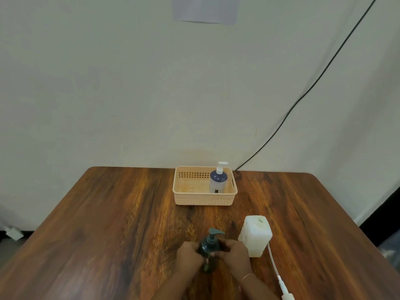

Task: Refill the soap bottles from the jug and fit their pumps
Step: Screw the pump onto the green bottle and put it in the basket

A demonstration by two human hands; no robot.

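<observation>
A dark green soap bottle stands near the table's front edge with its green pump on top, spout pointing right. My left hand grips the bottle's left side. My right hand grips its right side. Both hands' fingers curl round the body, hiding most of it. A white translucent jug stands just right of my right hand, its top opening uncovered. A second bottle, clear with a blue top and white pump, stands upright in a peach basket further back.
A white pump with a long tube lies on the wooden table at the front right, beside the jug. A black cable runs down the wall behind the table.
</observation>
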